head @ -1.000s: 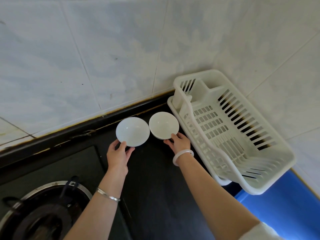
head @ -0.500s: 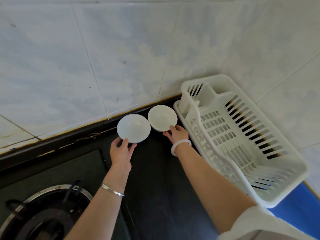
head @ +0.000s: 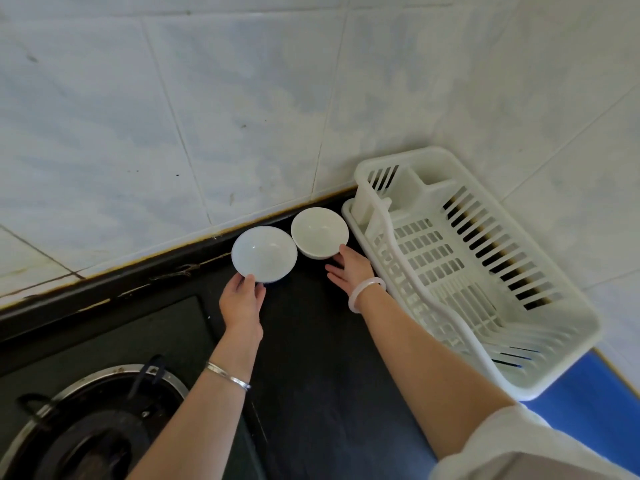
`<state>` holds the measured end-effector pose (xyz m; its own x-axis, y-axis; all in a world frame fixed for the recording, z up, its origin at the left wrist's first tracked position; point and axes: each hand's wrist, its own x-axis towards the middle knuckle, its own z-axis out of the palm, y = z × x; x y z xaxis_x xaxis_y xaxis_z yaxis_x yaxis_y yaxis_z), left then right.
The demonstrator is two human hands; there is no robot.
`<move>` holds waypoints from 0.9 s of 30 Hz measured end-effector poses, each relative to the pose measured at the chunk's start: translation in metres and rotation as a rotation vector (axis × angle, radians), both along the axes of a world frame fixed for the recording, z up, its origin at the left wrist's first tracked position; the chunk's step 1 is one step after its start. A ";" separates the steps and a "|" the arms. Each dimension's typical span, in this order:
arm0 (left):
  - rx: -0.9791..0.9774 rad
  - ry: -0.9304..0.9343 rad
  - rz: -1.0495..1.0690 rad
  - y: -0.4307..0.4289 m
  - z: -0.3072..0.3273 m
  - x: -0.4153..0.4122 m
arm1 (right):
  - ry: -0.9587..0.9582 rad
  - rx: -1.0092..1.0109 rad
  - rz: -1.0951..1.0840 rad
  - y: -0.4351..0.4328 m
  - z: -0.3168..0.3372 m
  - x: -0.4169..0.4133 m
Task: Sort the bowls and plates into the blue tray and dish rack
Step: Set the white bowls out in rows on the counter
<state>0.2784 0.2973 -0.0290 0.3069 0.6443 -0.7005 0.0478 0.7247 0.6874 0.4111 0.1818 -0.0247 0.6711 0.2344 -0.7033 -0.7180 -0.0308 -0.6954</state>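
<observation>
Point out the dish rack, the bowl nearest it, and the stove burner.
dish rack (head: 485, 268): head view, slatted floor.
right bowl (head: 319, 231): head view, inside of the bowl.
stove burner (head: 97, 431): head view, dark centre inside the metal ring.

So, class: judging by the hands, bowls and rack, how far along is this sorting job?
Done: nothing; the white dish rack is empty. In hand: left hand grips the left bowl; right hand touches the right bowl. Left: both bowls still need placing; the blue tray is barely visible.
</observation>
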 end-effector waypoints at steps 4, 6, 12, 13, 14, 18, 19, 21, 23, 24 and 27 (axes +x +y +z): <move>0.111 0.031 -0.122 -0.008 0.005 -0.011 | -0.078 -0.069 0.138 -0.011 0.011 -0.011; 0.133 0.053 -0.197 -0.015 0.009 -0.021 | -0.134 -0.100 0.182 -0.022 0.018 -0.021; 0.162 0.035 -0.560 -0.066 0.031 -0.061 | -0.291 -0.203 0.298 -0.087 0.048 -0.079; 0.185 0.028 -0.621 -0.079 0.034 -0.069 | -0.310 -0.218 0.309 -0.101 0.053 -0.092; 0.202 0.030 -0.676 -0.093 0.037 -0.077 | -0.324 -0.234 0.313 -0.117 0.058 -0.106; 0.282 0.040 -0.883 -0.154 0.046 -0.105 | -0.414 -0.347 0.269 -0.187 0.073 -0.162; 0.326 0.037 -0.949 -0.171 0.047 -0.112 | -0.454 -0.401 0.253 -0.206 0.076 -0.176; 0.435 0.038 -1.097 -0.204 0.047 -0.126 | -0.531 -0.560 0.262 -0.243 0.078 -0.203; 0.560 0.055 -1.246 -0.235 0.046 -0.141 | -0.561 -0.764 0.261 -0.278 0.077 -0.230; 0.615 0.062 -1.306 -0.249 0.046 -0.148 | -0.564 -0.847 0.250 -0.295 0.076 -0.242; 0.751 0.084 -1.428 -0.283 0.042 -0.166 | -0.557 -1.016 0.283 -0.335 0.067 -0.274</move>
